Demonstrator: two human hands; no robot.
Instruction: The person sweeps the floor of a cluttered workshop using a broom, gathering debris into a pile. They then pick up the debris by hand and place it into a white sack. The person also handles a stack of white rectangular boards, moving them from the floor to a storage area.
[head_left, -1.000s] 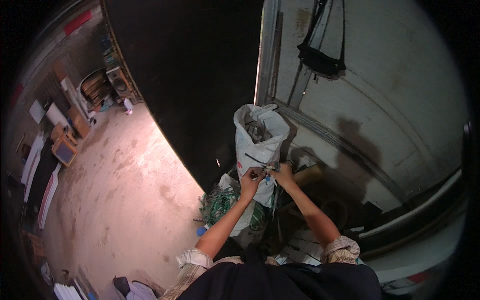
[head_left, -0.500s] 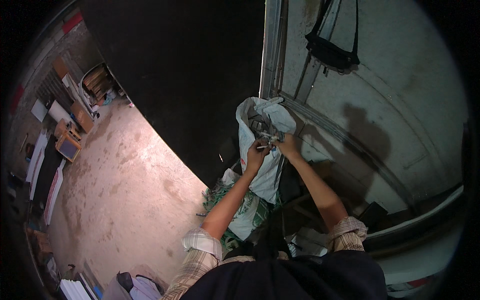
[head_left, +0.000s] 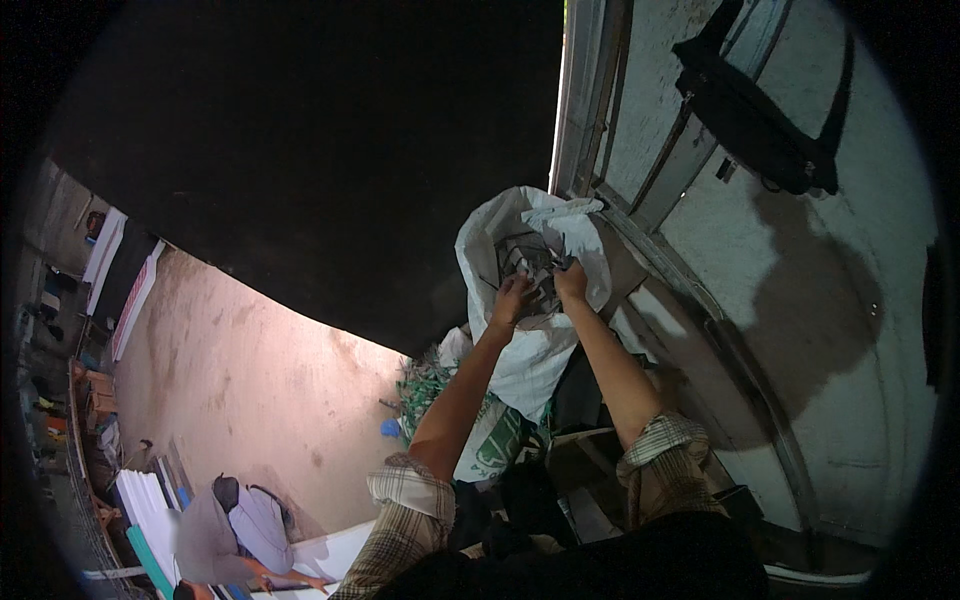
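A white woven sack [head_left: 530,362] stands with its mouth wide, holding a jumble of grey strip-like pieces [head_left: 540,250]. At the near side of the mouth, my left hand [head_left: 513,296] is closed, with a small pale grey piece [head_left: 523,267] at its fingertips. To its right my right hand [head_left: 571,284] also has its fingers closed, at a dark grey bit among the pieces; what exactly it grips is too small to make out. Both forearms reach over the sack's near rim, sleeves rolled up.
A large black panel [head_left: 330,170] rises at the far left. Green netting [head_left: 425,385] and a green-printed sack [head_left: 490,445] lie below the white one. A black waist bag [head_left: 755,120] hangs on the right wall. Another person's arm [head_left: 300,577] shows beside white boards [head_left: 147,510] at lower left.
The view has shifted and turned closer over the sack. My hands have gone from above the sack's near rim into its mouth, among the grey pieces. Another person's arm now shows.
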